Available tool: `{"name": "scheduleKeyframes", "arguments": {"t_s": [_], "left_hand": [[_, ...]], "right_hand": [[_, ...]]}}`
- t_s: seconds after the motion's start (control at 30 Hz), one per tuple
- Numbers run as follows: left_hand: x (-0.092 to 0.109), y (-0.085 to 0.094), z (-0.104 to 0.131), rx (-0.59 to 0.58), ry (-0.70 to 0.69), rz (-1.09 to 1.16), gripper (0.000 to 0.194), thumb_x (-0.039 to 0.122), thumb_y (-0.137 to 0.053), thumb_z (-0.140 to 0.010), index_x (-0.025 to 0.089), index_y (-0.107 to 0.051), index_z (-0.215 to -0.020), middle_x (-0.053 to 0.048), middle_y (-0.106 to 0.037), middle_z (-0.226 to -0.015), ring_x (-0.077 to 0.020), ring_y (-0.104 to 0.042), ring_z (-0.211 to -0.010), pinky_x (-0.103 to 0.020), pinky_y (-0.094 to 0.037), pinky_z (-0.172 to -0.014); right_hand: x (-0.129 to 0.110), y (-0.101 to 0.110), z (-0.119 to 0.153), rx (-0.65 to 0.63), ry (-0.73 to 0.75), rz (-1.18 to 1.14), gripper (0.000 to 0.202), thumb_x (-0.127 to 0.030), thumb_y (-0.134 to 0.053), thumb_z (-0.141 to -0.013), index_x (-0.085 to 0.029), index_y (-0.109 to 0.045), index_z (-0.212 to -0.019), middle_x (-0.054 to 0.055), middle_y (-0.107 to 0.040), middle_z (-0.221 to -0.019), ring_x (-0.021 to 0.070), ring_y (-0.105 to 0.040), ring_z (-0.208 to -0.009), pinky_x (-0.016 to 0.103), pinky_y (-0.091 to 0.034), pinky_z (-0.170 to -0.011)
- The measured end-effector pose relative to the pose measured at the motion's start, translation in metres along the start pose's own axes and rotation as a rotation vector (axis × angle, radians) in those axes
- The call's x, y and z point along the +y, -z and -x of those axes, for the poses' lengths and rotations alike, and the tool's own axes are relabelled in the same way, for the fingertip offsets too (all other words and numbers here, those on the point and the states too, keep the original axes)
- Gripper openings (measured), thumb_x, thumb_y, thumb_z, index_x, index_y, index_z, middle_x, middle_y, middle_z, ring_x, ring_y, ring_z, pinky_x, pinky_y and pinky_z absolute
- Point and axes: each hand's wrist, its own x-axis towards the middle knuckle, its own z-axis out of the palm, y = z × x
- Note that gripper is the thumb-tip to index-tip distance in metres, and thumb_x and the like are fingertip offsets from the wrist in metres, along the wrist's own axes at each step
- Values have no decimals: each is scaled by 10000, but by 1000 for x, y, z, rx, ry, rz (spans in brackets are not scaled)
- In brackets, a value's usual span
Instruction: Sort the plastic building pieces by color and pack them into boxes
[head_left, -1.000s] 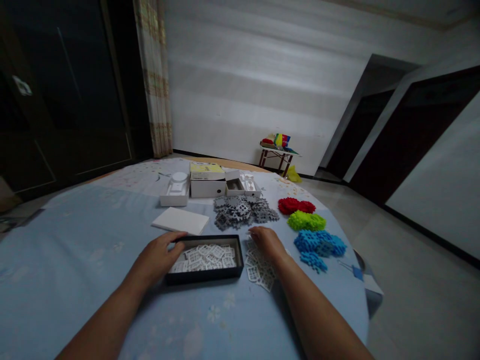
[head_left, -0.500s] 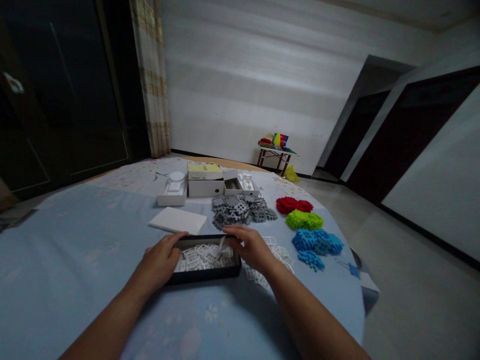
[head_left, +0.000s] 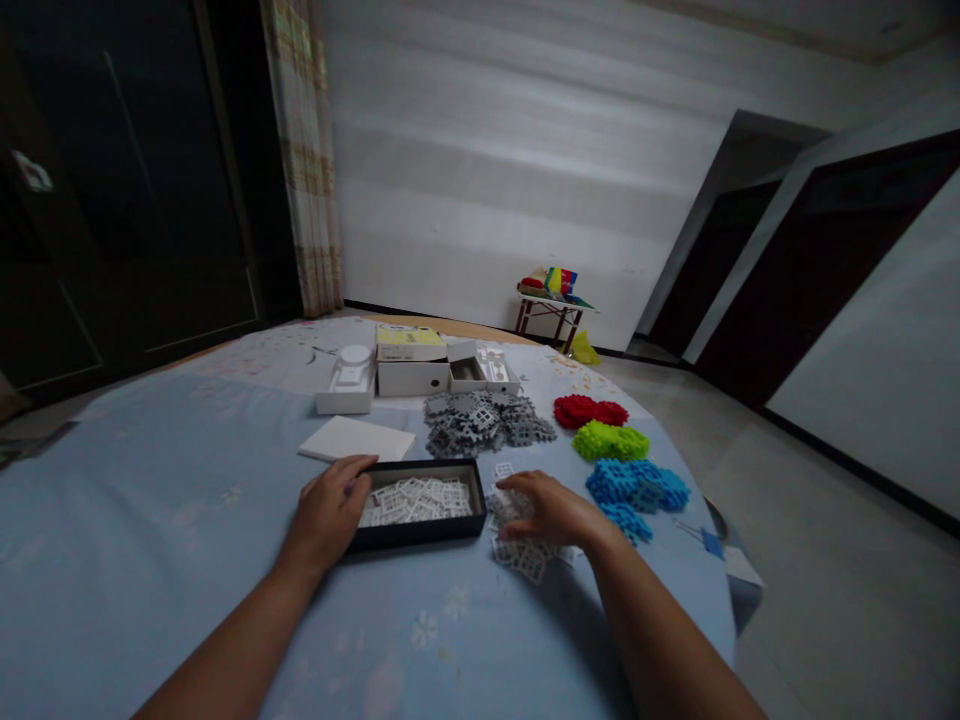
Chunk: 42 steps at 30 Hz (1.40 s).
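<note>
A shallow black box with a pale inside stands in front of me, filled with white lattice-like plastic pieces. My left hand is closed around the box's left end, with fingers over the rim and thumb at the inner side. Just right of the box, a loose pile of the same white pieces lies on the cloth. Above that pile my right hand reaches with thumb and fingers apart, covering part of it. I see no piece held in it.
Behind the box lies a heap of grey pieces, with a flat white lid left of it. Red, lime and blue pieces lie at the right. Several small boxes stand farther back.
My right hand has moved from the box's right end, where a white piece was at its fingers, rightward to the loose pile. The left hand stays on the box.
</note>
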Motion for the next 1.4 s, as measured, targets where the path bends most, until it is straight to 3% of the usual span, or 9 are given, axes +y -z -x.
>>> {"name": "scheduleKeyframes", "arguments": {"t_s": [0.13,0.37,0.53,0.7,0.87,0.97,1.2,1.4], "left_hand": [[-4,0,2,-31,-51,11,446,437,-381,-792,183,-623,-1066,-73,-614,-1154,-209,-536,-1089,-361,-368,-995],[-10,-4,4,-74,-32,15,381,438,-428,-783,199,-667,-959,-69,-566,-1180,-208,-523,-1096,-337,-398,-965],[-12,-6,3,-35,-35,55,326,370,-420,-776,213,-675,-906,-57,-577,-1138,-200,-542,-1062,-319,-454,-898],[-10,-8,2,9,-48,59,322,313,-415,-747,188,-673,-896,-70,-598,-1068,-203,-555,-1025,-350,-430,-935],[-9,-9,2,21,-30,71,348,318,-407,-752,177,-654,-952,-78,-596,-1085,-207,-561,-1013,-346,-456,-894],[-10,-9,3,32,-36,71,338,316,-406,-752,175,-653,-936,-79,-598,-1076,-209,-560,-1017,-347,-450,-903],[-10,-10,2,9,-54,95,347,310,-392,-769,157,-631,-969,-86,-584,-1094,-203,-538,-1048,-350,-407,-957],[-10,-9,3,-15,-51,130,359,343,-375,-795,172,-610,-1006,-79,-569,-1135,-198,-521,-1078,-349,-415,-950]], "right_hand": [[-1,-10,1,-69,-12,75,794,-542,-735,-532,-234,-527,-1234,121,-502,-1277,315,-424,-1179,418,-322,-982],[2,-17,-10,8,-49,26,421,-335,-657,-694,-234,-622,-1101,82,-609,-1085,242,-561,-988,316,-395,-879],[-1,-15,-11,25,-63,37,388,-273,-625,-709,-214,-624,-1092,84,-622,-1031,240,-570,-959,303,-404,-843],[-1,-15,-11,110,-46,-15,366,-256,-622,-707,-191,-624,-1066,77,-628,-1012,221,-578,-917,281,-408,-814],[2,-11,-10,193,3,-90,178,-284,-579,-755,-179,-651,-880,28,-651,-826,171,-572,-753,235,-399,-660],[1,-8,-9,297,9,-172,185,-319,-568,-774,-169,-645,-850,17,-640,-763,145,-546,-683,230,-382,-618],[-28,-6,-25,568,35,-458,262,-374,-598,-755,-156,-645,-892,18,-650,-787,140,-554,-694,239,-424,-653],[-53,-19,-39,469,132,-469,352,-386,-596,-767,-203,-633,-1066,45,-675,-955,159,-600,-797,270,-465,-704]]}}
